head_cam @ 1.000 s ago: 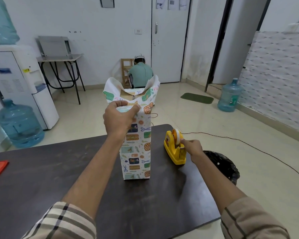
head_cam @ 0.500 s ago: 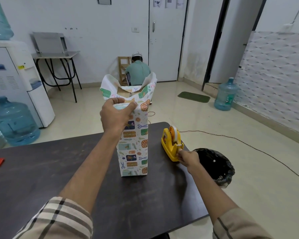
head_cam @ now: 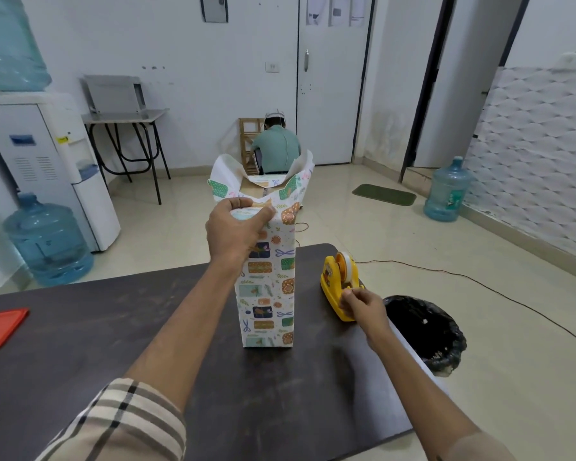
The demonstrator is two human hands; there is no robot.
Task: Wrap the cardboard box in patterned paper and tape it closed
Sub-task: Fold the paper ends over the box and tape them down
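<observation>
Both hands: my left hand [head_cam: 236, 229] is gripping the patterned paper's [head_cam: 268, 294] folded edge atop the cardboard box [head_cam: 251, 191], holding the fold down for taping; my right hand [head_cam: 363, 306] is pinching at the cutter tip of the tape dispenser [head_cam: 338, 284], right of the box, likely to draw a strip.
Box: standing upright on the desk [head_cam: 97, 327], sleeved in that paper, top flaps flaring open.
Desk: dark; red lid [head_cam: 0, 329] lying far left of the box.
Room: bin [head_cam: 423, 331] sitting on tiled floor [head_cam: 363, 227], right of the box.

yellow tape dispenser [head_cam: 341, 287], dark brown table [head_cam: 80, 327], orange lid [head_cam: 0, 329].
</observation>
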